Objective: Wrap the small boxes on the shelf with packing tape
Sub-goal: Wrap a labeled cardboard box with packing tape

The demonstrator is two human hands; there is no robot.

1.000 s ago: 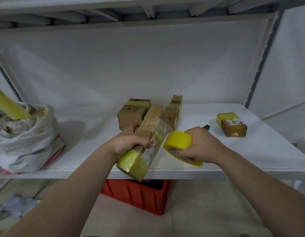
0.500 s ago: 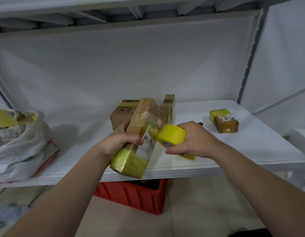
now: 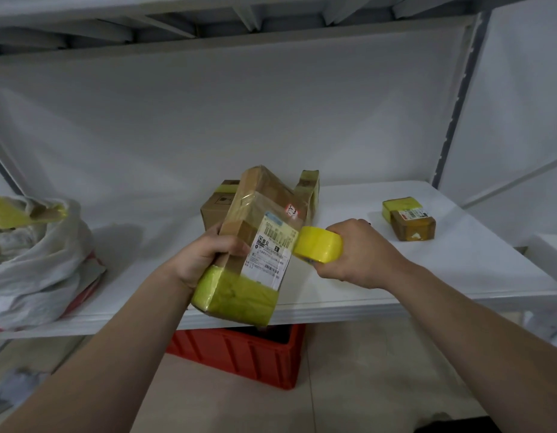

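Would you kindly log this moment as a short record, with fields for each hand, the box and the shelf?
left hand: grips the long box, tilted over the shelf edge
right hand: holds the yellow tape roll at the box's right side
long box: near end wrapped in yellow tape
shelf: small box at right, white bag at left

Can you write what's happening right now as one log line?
left hand: grips box | right hand: grips tape roll beside box's label | box's near end: yellow-taped

Box (image 3: 255,198) label (image 3: 271,248) more face-on
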